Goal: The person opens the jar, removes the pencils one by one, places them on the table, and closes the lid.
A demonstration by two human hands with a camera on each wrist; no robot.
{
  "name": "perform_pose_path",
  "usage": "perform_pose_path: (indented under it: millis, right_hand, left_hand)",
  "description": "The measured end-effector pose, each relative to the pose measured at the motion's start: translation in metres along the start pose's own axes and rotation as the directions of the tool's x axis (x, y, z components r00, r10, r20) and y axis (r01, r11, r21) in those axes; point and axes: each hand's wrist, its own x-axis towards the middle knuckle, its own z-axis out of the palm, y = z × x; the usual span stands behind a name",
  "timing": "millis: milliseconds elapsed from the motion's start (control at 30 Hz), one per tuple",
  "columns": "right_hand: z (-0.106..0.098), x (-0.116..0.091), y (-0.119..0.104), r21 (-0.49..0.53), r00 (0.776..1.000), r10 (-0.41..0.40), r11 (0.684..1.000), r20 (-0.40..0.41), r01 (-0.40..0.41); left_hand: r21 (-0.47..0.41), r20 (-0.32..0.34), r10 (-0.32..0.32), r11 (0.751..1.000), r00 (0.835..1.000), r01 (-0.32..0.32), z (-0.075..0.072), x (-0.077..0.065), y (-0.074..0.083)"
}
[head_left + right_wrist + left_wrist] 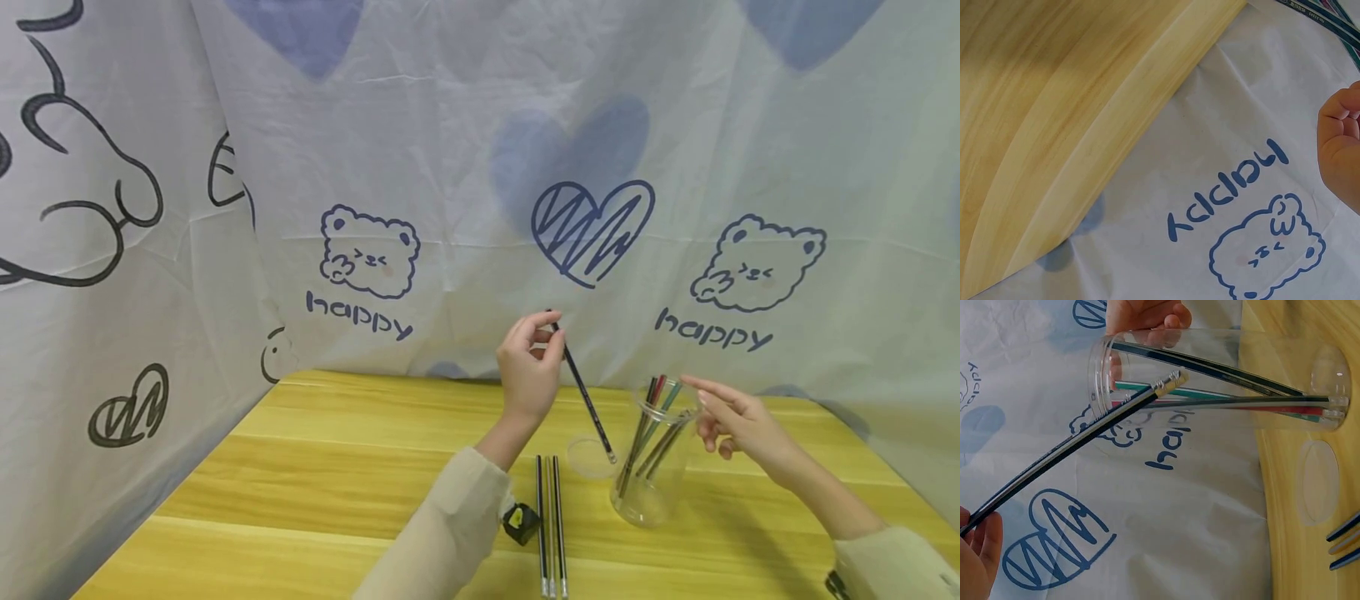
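Observation:
My left hand [531, 367] pinches a dark pencil [581, 383] near its upper end. The pencil slants down to the right, its eraser end lowest and just left of the clear plastic jar [647, 504]. In the left wrist view that eraser end [1175, 378] overlaps the jar. Several pencils [1241, 403], dark, red and green, lean inside the upright jar. My right hand [746, 425] holds the jar's rim from the right, index finger along the far side and thumb close by, other fingers loosely curled. The right wrist view shows only part of this hand [1341, 144].
Three pencils [557, 525] lie side by side on the wood-patterned table [300, 475]. Left of them is a small black object with a yellow mark [521, 523]. A clear round disc [591, 458] lies beside the jar. A printed white cloth [465, 167] hangs behind the table.

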Motion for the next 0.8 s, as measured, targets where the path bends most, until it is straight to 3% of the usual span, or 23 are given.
perform_pose_path:
  millis: [233, 467, 567, 800]
  right_hand:
    - [0.000, 0.000, 0.000, 0.011, 1.000, -0.018, 1.000, 0.004, 0.018]
    - [0.000, -0.001, -0.001, 0.007, 0.999, -0.035, 0.999, 0.004, 0.035]
    - [0.000, -0.001, -0.001, 0.004, 0.999, -0.033, 0.999, 0.002, 0.033]
    - [0.000, 0.000, 0.000, -0.005, 1.000, -0.030, 1.000, -0.004, 0.030]
  left_hand:
    - [0.017, 0.055, -0.047, 0.999, 0.997, 0.046, -0.015, -0.002, 0.023]
    - [0.038, 0.098, -0.054, 0.998, 0.994, 0.050, -0.019, -0.009, -0.017]
    - [0.036, 0.114, -0.101, 0.995, 0.988, 0.098, -0.022, -0.013, -0.018]
    - [0.044, 0.171, -0.156, 0.988, 0.973, 0.151, -0.033, -0.018, 0.006]
